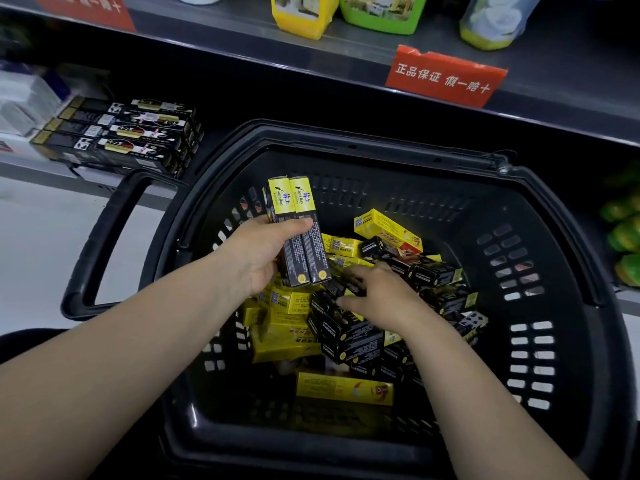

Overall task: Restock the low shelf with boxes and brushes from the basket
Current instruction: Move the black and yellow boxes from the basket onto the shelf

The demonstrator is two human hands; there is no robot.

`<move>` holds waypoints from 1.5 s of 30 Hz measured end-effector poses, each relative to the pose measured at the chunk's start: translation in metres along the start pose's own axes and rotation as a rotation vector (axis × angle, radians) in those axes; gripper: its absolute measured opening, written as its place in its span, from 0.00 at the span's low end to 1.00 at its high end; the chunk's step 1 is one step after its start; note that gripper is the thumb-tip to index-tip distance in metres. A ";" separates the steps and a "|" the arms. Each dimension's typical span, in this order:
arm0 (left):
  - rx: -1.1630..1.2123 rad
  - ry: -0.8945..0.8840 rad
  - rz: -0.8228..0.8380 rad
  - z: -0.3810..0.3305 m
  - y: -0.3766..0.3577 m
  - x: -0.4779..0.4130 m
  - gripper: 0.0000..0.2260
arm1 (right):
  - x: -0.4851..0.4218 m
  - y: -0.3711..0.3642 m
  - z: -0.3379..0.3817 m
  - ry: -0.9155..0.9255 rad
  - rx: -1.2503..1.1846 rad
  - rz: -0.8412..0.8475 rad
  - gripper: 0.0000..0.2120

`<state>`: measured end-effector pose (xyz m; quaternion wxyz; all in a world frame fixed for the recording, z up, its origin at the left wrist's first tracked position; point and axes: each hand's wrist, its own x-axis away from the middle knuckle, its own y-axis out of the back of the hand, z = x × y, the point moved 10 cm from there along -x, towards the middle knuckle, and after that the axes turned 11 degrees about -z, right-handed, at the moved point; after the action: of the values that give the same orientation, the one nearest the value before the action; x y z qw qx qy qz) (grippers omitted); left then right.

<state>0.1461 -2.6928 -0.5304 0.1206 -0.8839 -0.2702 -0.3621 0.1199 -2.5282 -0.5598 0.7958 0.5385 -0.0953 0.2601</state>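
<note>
A black plastic basket (540,216) stands in front of the low shelf (52,169) and holds several yellow boxes (291,336) and black-and-yellow boxes (349,332) in a heap. My left hand (258,252) holds two long black-and-yellow boxes (299,237) side by side above the basket's left part, thumb across their fronts. My right hand (377,294) reaches down into the heap, its fingers curled around a small black box (341,285). On the low shelf at the left lie stacked long black boxes (117,136).
The basket's loop handle (100,244) sticks out to the left over the pale floor. An upper shelf edge carries a red sign (445,77) with yellow and green packs (346,12) above. Green items (625,237) sit at the right edge. White packs (20,98) lie far left.
</note>
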 end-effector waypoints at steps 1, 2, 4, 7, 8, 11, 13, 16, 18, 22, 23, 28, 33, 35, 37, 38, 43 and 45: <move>0.002 0.003 0.001 0.000 0.000 0.000 0.09 | 0.000 0.001 -0.005 -0.037 -0.045 0.019 0.27; 0.003 0.006 0.000 0.001 0.001 0.000 0.09 | -0.001 0.005 -0.009 -0.062 -0.116 0.020 0.23; 0.013 0.013 -0.004 0.002 0.003 0.000 0.10 | 0.001 0.018 -0.017 -0.120 -0.348 -0.020 0.14; 0.039 0.025 -0.003 0.004 0.003 0.003 0.12 | 0.004 0.034 -0.025 -0.271 -0.944 -0.101 0.04; 0.040 0.028 0.008 0.004 0.002 0.004 0.13 | 0.004 0.035 -0.019 -0.276 -1.146 -0.101 0.01; 0.022 0.043 0.057 0.008 -0.005 0.009 0.14 | 0.004 0.040 0.002 -0.163 -1.416 -0.114 0.11; 0.007 0.062 0.089 0.012 -0.008 0.012 0.15 | 0.006 0.049 0.009 -0.093 -1.430 -0.174 0.20; 0.005 0.084 0.114 0.016 -0.009 0.014 0.18 | 0.007 0.065 0.005 -0.050 -1.420 -0.306 0.27; 0.010 0.093 0.115 0.018 -0.008 0.014 0.18 | 0.008 0.069 0.000 -0.080 -1.447 -0.348 0.18; 0.030 0.108 0.102 0.019 -0.006 0.014 0.16 | 0.007 0.061 -0.015 -0.227 -1.431 -0.411 0.20; 0.037 0.112 0.096 0.019 -0.006 0.014 0.16 | 0.007 0.063 -0.016 -0.211 -1.412 -0.449 0.18; 0.042 0.121 0.089 0.023 -0.007 0.014 0.15 | 0.005 0.074 -0.017 -0.126 -1.345 -0.519 0.07; 0.043 0.113 0.077 0.023 -0.006 0.013 0.16 | 0.010 0.064 -0.049 -0.422 -1.498 -0.643 0.04; 0.057 0.107 0.078 0.023 -0.006 0.012 0.16 | 0.013 0.060 -0.055 -0.508 -1.647 -0.647 0.06; 0.096 0.101 0.086 0.021 -0.008 0.012 0.17 | 0.011 0.055 -0.044 -0.495 -1.730 -0.517 0.06; 0.120 0.097 0.090 0.019 -0.009 0.012 0.17 | 0.010 0.050 -0.033 -0.466 -1.745 -0.404 0.07; 0.206 0.061 0.076 0.011 -0.010 0.012 0.18 | 0.010 0.026 0.015 -0.293 -1.533 -0.005 0.12; 0.241 0.051 0.046 0.009 -0.006 0.011 0.19 | 0.009 0.024 0.020 -0.252 -1.470 0.024 0.13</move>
<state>0.1543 -2.6801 -0.5289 0.2409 -0.8596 -0.2881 -0.3464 0.1180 -2.5369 -0.5285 0.9309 -0.1076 -0.3410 0.0745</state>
